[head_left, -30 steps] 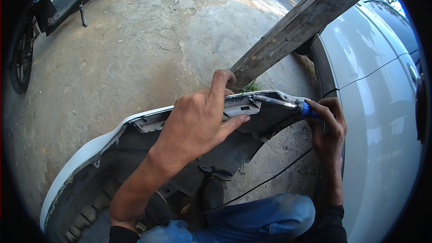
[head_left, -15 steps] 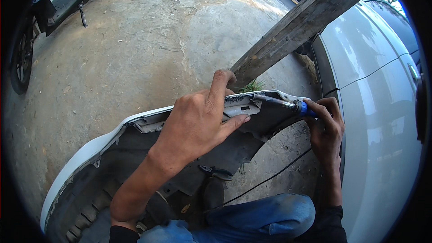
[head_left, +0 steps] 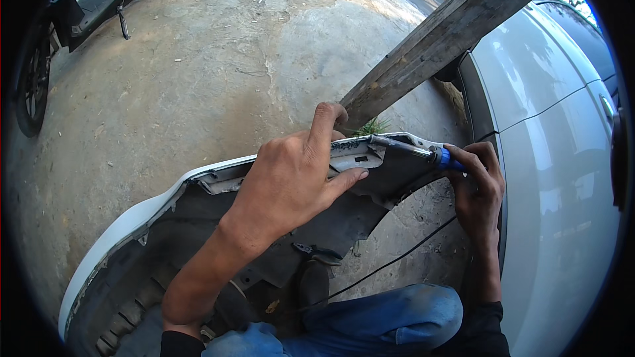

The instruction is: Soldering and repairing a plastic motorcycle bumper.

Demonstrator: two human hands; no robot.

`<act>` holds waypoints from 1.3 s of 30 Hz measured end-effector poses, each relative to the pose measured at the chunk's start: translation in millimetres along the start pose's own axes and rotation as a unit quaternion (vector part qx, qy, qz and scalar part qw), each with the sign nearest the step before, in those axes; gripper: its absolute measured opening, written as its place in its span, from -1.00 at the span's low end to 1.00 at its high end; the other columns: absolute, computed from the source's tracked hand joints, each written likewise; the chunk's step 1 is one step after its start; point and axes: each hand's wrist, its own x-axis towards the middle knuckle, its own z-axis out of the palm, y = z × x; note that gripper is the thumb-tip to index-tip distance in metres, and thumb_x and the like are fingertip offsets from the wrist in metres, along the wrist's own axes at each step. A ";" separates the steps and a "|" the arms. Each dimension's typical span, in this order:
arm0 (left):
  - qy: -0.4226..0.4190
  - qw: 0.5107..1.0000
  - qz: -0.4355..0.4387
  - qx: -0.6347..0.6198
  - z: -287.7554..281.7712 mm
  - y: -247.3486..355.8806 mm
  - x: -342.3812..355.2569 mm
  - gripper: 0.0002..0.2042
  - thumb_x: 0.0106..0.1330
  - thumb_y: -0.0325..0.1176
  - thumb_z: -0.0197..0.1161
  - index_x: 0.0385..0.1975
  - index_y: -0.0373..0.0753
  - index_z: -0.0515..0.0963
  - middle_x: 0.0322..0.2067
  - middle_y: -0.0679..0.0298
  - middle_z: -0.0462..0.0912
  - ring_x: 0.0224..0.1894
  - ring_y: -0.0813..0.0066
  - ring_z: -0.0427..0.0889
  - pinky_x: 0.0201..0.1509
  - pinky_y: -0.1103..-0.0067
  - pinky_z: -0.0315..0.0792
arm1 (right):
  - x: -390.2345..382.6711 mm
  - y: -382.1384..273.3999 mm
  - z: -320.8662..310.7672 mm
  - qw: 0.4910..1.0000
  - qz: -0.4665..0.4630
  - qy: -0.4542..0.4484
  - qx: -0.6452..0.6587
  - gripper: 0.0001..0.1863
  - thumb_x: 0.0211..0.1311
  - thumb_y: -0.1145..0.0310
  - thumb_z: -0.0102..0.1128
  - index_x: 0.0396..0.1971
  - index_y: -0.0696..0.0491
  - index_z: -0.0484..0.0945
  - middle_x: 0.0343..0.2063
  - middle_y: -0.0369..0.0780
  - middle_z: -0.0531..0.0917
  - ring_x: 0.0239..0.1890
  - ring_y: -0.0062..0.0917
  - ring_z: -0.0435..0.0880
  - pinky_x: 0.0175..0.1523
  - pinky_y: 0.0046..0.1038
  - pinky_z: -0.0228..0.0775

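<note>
A corded soldering iron (head_left: 405, 149) is held at the inner rim of a white car bumper (head_left: 126, 225), which is set before bent, denim-covered knees (head_left: 423, 314), near a wooden post (head_left: 450, 43) and a parked car (head_left: 562, 152). The blue handle (head_left: 452, 160) is wrapped by the grip of the right hand (head_left: 479, 185); the bumper's upper edge is clasped by the grip of the left hand (head_left: 284, 175), thumb inside, index finger over the rim. Whether the tip is hot, or fully touching, cannot be told. If it is heated, a burn could be caused by a leftward slip, as the left thumb is placed near the tip. Plastic could be scorched or holed by too long a dwell on one spot. The iron could be tugged off line if the black cord (head_left: 397, 260) is snagged. The bumper could be tipped if the left hand's hold is loosened.
</note>
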 end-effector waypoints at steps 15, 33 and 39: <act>0.007 0.997 0.071 0.029 -2.5 7.3 3.7 -0.47 0.22 -0.31 0.58 0.23 -0.08 0.64 -0.15 0.05 0.81 -0.13 0.09 0.84 -0.06 0.34 0.66 | -118.7 17.5 43.7 0.865 0.338 0.205 0.308 -0.66 0.60 0.26 0.21 0.20 0.11 0.50 -0.22 -0.34 0.54 -0.26 -0.70 0.48 -0.14 -0.57 0.36; -0.009 0.984 0.131 0.119 -9.5 8.5 0.2 -0.47 0.20 -0.38 0.57 0.24 -0.05 0.68 0.17 0.09 0.72 0.08 0.09 0.77 0.08 0.34 0.67 | -499.5 49.1 289.7 0.558 0.799 0.082 0.208 -0.65 0.53 0.21 0.25 0.10 0.11 0.46 -0.14 -0.09 0.65 -0.15 -0.32 0.63 0.02 -0.27 0.50; 0.152 0.985 0.084 -0.006 -57.5 -11.2 -78.0 -0.73 0.39 -0.39 0.44 -0.10 -0.23 0.45 0.16 -0.29 0.64 0.31 -0.20 0.61 0.45 0.07 0.41 | -489.5 23.8 288.4 0.639 0.755 0.056 0.135 -0.65 0.46 0.27 0.31 0.04 0.17 0.48 -0.20 -0.09 0.64 -0.18 -0.28 0.60 0.02 -0.25 0.44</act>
